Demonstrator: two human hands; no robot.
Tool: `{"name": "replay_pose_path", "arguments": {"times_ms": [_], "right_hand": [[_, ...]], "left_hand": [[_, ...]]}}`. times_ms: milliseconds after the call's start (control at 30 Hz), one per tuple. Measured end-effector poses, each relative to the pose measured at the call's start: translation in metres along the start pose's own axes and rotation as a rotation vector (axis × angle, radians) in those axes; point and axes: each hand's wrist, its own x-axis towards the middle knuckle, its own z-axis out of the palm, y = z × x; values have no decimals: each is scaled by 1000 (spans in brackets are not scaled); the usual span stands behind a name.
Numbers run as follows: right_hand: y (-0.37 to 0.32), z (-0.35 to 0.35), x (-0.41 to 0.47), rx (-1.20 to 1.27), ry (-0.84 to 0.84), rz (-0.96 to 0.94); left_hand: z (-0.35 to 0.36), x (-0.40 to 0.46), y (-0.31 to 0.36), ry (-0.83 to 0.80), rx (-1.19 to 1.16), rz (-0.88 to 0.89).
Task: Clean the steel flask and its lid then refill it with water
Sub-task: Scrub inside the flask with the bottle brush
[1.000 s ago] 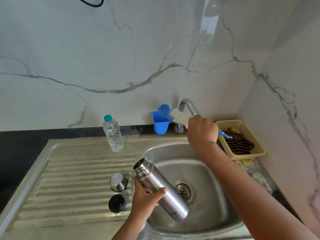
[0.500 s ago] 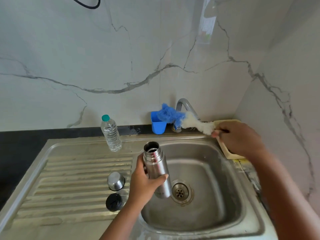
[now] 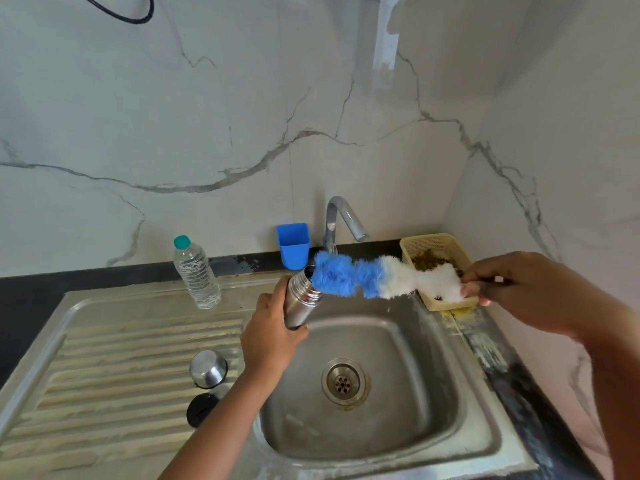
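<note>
The left hand (image 3: 268, 336) has raised the steel flask (image 3: 300, 299) and tipped its mouth rightward; the right hand (image 3: 519, 289) has swung the bottle brush (image 3: 374, 278) over, blue tip now at that mouth

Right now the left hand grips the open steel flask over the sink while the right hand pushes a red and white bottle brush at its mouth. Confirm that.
Not quite: the head view shows a blue and white bottle brush, not red. The left hand does grip the open steel flask over the sink, and the right hand holds the brush at its mouth.
</note>
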Motion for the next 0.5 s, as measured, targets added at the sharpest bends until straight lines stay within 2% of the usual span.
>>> {"name": "replay_pose_path", "arguments": {"times_ms": [133,233,367,500], "right_hand": [[-18,0,13,-255,84,5],[-33,-3,28,-553,131,-34],[-49,-3,43,-871,173,-252],[-51,-2,43,-982,168,-429]], "left_hand": [[16,0,-5,-44,27,24],[27,-2,-9,-88,90,75],[39,-7,-12,-113,76,42],[45,-16,-12,-120,20,6]]}}
